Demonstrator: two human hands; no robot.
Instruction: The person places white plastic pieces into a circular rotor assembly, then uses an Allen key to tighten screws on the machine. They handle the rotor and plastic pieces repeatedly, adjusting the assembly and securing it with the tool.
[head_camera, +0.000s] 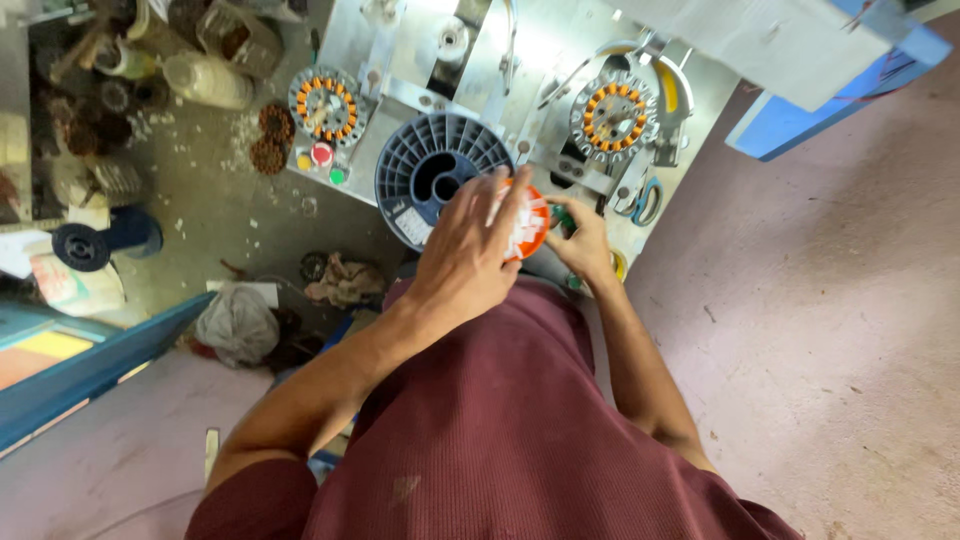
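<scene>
Left hand: the left hand (470, 255) is fairly open, fingers stretched and spread over the top of the orange spool (530, 225), touching it.
Right hand: the right hand (583, 240) is curled narrow at the spool's right edge; what its fingertips pinch I cannot tell.
Orange spool: near edge of the metal desk (400, 60), just right of the grey reel (440, 175); mostly hidden, so its axis cannot be told.
Grey reel: lies flat, round face and hole upward.
Stators: one stator (325, 103) far left, another stator (613, 116) far right.
</scene>
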